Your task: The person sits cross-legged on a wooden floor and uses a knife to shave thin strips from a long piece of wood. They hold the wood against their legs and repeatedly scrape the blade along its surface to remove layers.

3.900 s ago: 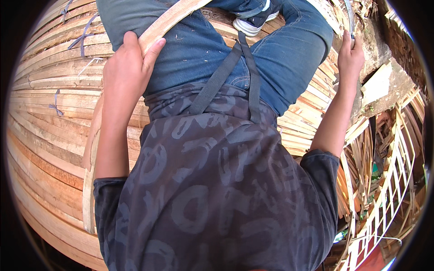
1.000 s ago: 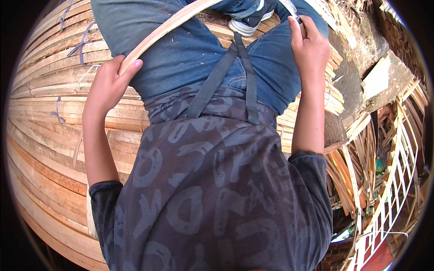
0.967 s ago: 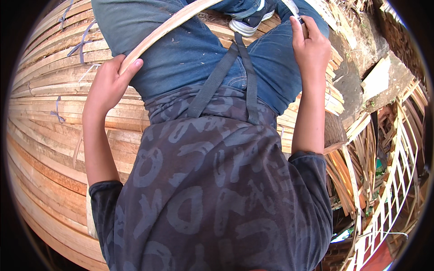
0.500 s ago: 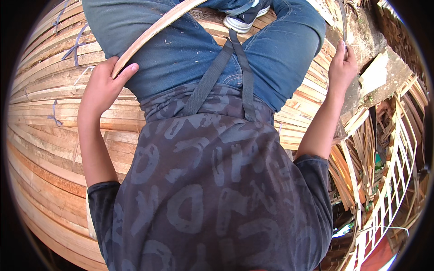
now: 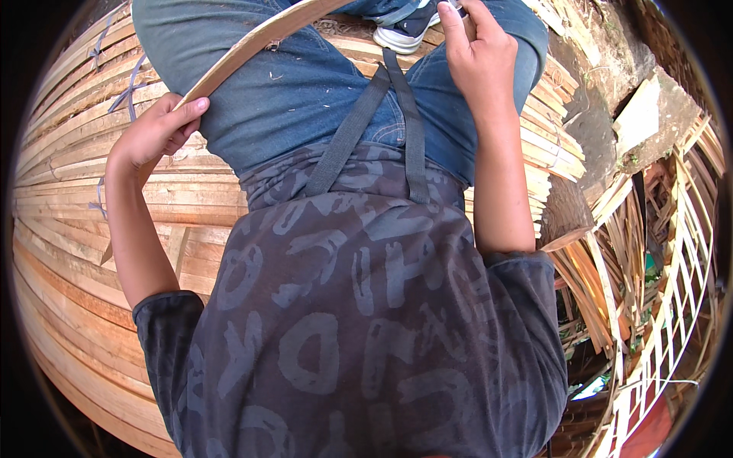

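My left hand (image 5: 156, 130) is closed around the near end of a long, pale wooden strip (image 5: 256, 47). From there the strip slants up to the right over my thigh and leaves the picture at the top edge. Above my other knee, my right hand (image 5: 482, 53) is closed on a dark, narrow tool (image 5: 456, 8). Only a small bit of this tool shows beside my thumb; the rest is out of the picture, so its kind is unclear.
Bundled wooden strips (image 5: 76, 191), some tied with bluish cord (image 5: 128, 90), spread beneath and beside me. A shoe (image 5: 405, 32) lies between my knees. At the right are a stone block (image 5: 657, 122), a pile of thin offcuts (image 5: 603, 294) and a pale lattice (image 5: 664, 328).
My right hand has swung inward and up from the far right to above my knee, bringing the dark tool along. My left hand has shifted slightly left, still holding the wooden strip.
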Tool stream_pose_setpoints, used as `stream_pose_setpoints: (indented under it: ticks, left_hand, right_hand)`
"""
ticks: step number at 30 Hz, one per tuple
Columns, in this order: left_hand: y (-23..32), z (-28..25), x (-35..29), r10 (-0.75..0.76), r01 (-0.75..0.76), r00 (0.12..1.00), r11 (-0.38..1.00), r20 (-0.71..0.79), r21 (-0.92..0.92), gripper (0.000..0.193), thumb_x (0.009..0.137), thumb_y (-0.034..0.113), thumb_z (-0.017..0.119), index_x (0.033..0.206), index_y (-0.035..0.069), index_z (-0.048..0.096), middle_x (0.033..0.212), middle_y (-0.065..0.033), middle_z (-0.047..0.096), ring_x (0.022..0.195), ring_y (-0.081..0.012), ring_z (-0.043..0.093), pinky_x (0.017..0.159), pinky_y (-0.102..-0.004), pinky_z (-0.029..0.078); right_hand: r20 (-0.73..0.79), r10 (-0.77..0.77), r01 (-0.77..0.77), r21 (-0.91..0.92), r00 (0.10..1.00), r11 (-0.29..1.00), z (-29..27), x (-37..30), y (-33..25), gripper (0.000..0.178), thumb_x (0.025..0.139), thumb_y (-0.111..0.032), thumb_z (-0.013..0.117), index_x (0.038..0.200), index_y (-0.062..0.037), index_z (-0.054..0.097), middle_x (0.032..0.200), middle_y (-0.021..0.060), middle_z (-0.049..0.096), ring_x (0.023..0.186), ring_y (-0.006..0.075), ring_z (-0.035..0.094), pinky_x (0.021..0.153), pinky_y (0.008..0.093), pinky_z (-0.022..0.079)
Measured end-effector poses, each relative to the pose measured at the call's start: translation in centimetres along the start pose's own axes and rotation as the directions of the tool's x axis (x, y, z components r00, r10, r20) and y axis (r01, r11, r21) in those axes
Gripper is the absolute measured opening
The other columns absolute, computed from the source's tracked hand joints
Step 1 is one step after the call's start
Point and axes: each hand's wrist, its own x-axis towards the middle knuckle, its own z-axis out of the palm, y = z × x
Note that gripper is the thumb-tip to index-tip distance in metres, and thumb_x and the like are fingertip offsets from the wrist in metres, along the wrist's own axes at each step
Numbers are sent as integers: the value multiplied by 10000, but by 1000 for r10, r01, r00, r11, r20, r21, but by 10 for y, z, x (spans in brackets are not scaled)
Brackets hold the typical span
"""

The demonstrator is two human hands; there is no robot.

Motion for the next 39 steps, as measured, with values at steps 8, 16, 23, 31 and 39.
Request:
stream_pose_setpoints:
  ticks: [8, 16, 23, 31, 39]
  left_hand:
    - [-1, -6, 0, 8, -10, 998, 1000, 70, 20, 555, 812, 617, 711, 709, 124, 480, 594, 52, 377, 529, -64, 307, 477, -233, 243]
    - [3, -2, 1, 17, -17, 999, 1000, 45, 6, 496, 891, 550, 650, 697, 139, 451, 573, 61, 349, 525, -61, 278, 490, -246, 222]
    - [3, -8, -2, -30, 35, 993, 998, 111, -43, 509, 855, 574, 692, 777, 122, 470, 600, 50, 391, 535, -60, 300, 488, -230, 251]
    - [-1, -7, 4, -21, 27, 998, 994, 59, -106, 492, 862, 549, 697, 779, 125, 460, 593, 53, 396, 520, -48, 271, 471, -222, 225]
    - [-3, -8, 8, 25, -7, 992, 990, 122, -142, 538, 891, 544, 656, 620, 136, 435, 506, 82, 297, 457, -39, 213, 418, -227, 156]
  right_hand:
    - [92, 8, 11, -210, 996, 978, -20, -1, -20, 164, 927, -157, 659, 854, -11, 643, 569, 167, 562, 522, 302, 607, 508, 384, 440]
    - [-47, 19, -36, -385, 999, 922, -32, 5, 33, 346, 925, -384, 667, 987, -46, 707, 621, 143, 600, 552, 277, 594, 580, 348, 477]
    - [-183, -55, -33, -447, 981, 894, -44, 19, 66, 400, 919, -423, 656, 1009, -37, 711, 645, 145, 628, 597, 300, 626, 637, 370, 497]
    - [-123, -37, -3, -313, 992, 950, -23, -4, 26, 316, 928, -329, 680, 935, -13, 682, 603, 123, 584, 525, 182, 545, 564, 318, 467]
    - [-32, 41, -45, -161, 999, 986, -8, 3, 17, 232, 939, -197, 643, 806, -9, 611, 584, 198, 555, 519, 379, 569, 489, 439, 406]
